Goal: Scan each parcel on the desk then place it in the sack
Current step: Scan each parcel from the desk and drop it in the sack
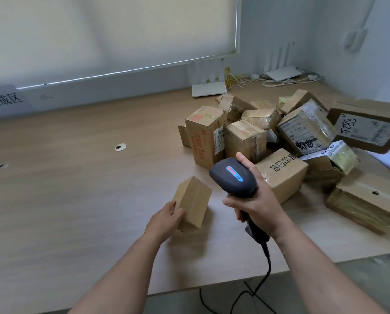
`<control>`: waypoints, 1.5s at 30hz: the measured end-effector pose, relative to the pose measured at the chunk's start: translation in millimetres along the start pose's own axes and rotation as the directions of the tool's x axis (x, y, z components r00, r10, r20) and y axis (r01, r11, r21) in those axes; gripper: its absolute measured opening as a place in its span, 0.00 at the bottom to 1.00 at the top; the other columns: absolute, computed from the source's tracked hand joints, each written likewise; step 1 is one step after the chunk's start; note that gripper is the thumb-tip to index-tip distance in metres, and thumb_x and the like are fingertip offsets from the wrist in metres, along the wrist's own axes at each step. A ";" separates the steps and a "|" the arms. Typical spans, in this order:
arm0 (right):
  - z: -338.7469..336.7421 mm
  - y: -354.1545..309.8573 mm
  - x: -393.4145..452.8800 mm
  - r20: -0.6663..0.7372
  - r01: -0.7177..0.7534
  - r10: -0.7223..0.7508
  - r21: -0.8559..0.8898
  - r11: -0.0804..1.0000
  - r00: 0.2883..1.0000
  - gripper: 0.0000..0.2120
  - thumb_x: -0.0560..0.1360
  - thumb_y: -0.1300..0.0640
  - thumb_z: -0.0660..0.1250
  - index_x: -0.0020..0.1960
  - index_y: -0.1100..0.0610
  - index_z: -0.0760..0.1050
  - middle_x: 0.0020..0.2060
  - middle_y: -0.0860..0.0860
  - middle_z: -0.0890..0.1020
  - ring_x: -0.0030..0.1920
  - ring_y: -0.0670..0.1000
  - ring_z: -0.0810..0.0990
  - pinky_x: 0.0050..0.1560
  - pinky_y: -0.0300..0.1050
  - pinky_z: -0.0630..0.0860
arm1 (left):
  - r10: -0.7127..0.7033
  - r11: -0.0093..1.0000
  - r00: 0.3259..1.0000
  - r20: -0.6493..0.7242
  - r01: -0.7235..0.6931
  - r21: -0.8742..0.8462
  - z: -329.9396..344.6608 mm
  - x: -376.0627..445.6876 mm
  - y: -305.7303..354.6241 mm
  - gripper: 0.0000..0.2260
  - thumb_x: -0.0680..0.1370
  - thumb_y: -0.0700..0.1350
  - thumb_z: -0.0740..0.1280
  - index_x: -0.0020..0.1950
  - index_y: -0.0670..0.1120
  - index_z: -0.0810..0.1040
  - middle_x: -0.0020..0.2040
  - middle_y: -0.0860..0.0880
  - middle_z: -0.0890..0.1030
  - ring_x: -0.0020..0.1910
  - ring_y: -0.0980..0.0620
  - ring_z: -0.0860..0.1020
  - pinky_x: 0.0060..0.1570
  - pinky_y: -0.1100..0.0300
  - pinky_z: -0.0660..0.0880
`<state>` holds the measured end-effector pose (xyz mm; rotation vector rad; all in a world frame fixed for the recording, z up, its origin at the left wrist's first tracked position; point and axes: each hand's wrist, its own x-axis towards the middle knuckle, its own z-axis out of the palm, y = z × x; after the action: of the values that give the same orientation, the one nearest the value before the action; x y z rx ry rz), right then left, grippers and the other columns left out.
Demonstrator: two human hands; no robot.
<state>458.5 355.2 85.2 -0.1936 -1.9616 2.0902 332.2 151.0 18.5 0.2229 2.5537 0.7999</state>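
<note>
While the right hand (255, 200) is wrapped around the grip of a dark scanner (234, 177), head pointing left and away, the left hand (166, 218) clasps the near left side of a small plain box (192, 201). This box rests tilted on the wooden surface (76, 200), just left of the scanner. A heap of taped parcels (291, 137) lies at the far right. The scanner's cable (266, 268) drops over the near edge. Two white routers (208, 88) stand by the far wall.
</note>
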 end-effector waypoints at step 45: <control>83.1 -29.7 11.7 0.280 -0.062 0.041 0.066 0.996 0.959 0.44 0.62 0.68 0.73 0.72 0.41 0.62 0.29 0.45 0.81 0.22 0.54 0.71 0.23 0.41 0.70 | 0.093 0.724 0.979 -0.182 -0.192 -0.662 -93.8 3.4 -13.3 0.47 0.72 0.32 0.69 0.76 0.66 0.46 0.60 0.46 0.76 0.60 0.47 0.76 0.56 0.54 0.69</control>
<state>427.3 280.3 122.0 0.0703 -2.0443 2.3288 285.3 94.1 77.9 0.1269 2.1844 1.8012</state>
